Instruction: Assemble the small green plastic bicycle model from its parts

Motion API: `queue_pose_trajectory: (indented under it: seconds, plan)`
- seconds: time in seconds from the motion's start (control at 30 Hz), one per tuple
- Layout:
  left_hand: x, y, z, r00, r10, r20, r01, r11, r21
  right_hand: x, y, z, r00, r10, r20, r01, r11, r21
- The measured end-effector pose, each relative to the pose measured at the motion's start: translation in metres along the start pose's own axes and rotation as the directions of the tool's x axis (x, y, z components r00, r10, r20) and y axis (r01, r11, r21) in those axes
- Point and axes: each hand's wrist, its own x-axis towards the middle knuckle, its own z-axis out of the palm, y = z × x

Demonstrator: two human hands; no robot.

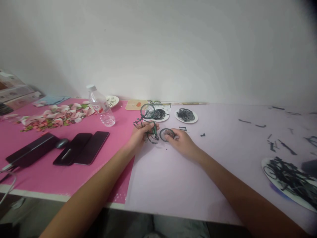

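My left hand (142,134) is closed around a small model bicycle (154,129) with a dark green frame. One spoked wheel is fitted on it and points away from me, up and to the left. Between the fingers of my right hand (182,140) is a loose toy wheel (167,135) with a black rim, held just to the right of the bicycle frame. The wheel and frame look close, but I cannot tell whether they touch. Behind the bicycle, a white plate (166,119) holds black wheels, and another plate (195,120) carries thin black parts.
At right, a large plate (266,162) is heaped with black parts, and small loose pieces (287,147) lie near it. On the pink left side stand a water bottle (101,107), artificial petals (59,115), two phones (91,148) and a black power bank (32,150).
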Motion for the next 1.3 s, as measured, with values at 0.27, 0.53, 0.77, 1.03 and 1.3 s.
queue_pose_trajectory:
  seconds: [0.27, 0.53, 0.77, 1.03, 1.3]
  plan:
    - [-0.001, -0.003, 0.003, 0.999, 0.020, 0.031, -0.022, 0.998, 0.055, 0.002, 0.011, -0.004, 0.993, -0.068, -0.095, 0.028, 0.928, -0.371]
    - [0.001, -0.011, 0.002, 0.998, 0.050, 0.048, -0.054, 0.995, 0.081, -0.008, -0.014, 0.000, 0.960, -0.266, 0.083, 0.276, 0.949, -0.152]
    - [0.000, -0.012, 0.002, 0.994, 0.061, 0.096, -0.069, 0.994, 0.086, -0.009, -0.016, 0.001, 0.978, -0.198, 0.069, 0.201, 0.979, -0.034]
    - [0.002, -0.017, -0.002, 0.988, 0.055, 0.146, -0.074, 0.989, 0.130, -0.008, -0.014, 0.002, 0.982, -0.191, -0.012, 0.191, 0.981, -0.017]
    - [0.002, -0.018, -0.001, 0.987, 0.022, 0.157, -0.035, 0.996, 0.083, -0.004, -0.008, 0.000, 0.956, -0.286, -0.059, 0.276, 0.951, -0.138]
